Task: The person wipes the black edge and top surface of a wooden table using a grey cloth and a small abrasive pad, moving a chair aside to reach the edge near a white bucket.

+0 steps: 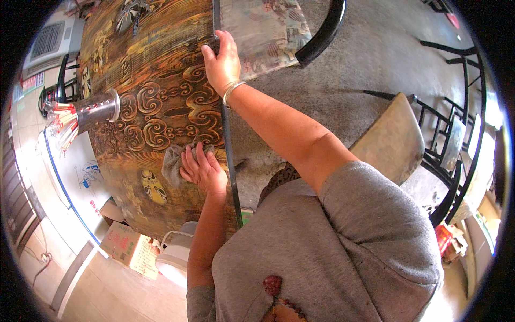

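A grey cloth (pixel 173 165) lies bunched on the dark wooden tabletop (pixel 115 145), which has carved scrolls and painted masks. My left hand (pixel 204 170) presses on it, fingers bent over its right part. Farther off, my right hand (pixel 222 63), with a bangle at the wrist, is at the table's right edge. Its thumb and fingers close around a small dark thing (pixel 214 44) that I cannot make out. On the table's left side is a metal chopstick holder (pixel 98 111) full of red-and-white wrapped chopsticks (pixel 64 121).
Right of the table are a patterned chair seat (pixel 265 35) with a black curved back (pixel 322 37), and a beige seat (pixel 394 142). Black chairs (pixel 448 129) stand farther right. A white bucket (pixel 174 255) and a cardboard box (pixel 122 242) are at the lower left.
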A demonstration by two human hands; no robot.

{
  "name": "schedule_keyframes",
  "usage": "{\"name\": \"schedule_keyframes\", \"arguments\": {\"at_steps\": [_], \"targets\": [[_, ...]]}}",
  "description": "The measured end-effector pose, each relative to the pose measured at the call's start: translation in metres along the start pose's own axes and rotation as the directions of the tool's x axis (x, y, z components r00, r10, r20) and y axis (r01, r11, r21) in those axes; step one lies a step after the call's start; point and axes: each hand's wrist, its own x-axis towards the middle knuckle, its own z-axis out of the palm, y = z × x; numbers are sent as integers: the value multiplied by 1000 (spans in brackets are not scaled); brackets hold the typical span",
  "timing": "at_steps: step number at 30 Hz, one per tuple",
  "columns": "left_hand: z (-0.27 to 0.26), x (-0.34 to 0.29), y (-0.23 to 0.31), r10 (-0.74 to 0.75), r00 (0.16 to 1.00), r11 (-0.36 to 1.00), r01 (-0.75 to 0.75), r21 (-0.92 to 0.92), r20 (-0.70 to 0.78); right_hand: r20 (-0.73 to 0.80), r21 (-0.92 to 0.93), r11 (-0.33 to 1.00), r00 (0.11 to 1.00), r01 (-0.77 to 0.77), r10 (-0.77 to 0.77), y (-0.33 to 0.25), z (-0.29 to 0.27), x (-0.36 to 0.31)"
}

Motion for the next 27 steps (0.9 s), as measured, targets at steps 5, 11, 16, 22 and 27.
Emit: {"name": "schedule_keyframes", "arguments": {"at_steps": [5,11,16,22,27], "targets": [[4,-1,-1,12,997,999,-16,-46,-76,267,-13,996,960,-83,83,5,-35,-47],[2,-1,-3,4,998,999,-6,-46,-55,117,-94,984,984,148,-137,17,-6,-20],[3,-1,-1,-9,1000,1000,8,-15,-24,178,51,994,980,-94,84,12,1,26],[2,1,3,21,998,1000,-20,13,-61,283,77,979,946,-187,159,19,-50,-92],[1,0,1,25,995,999,-22,32,-98,399,62,942,874,-329,279,18,-69,-141]]}}
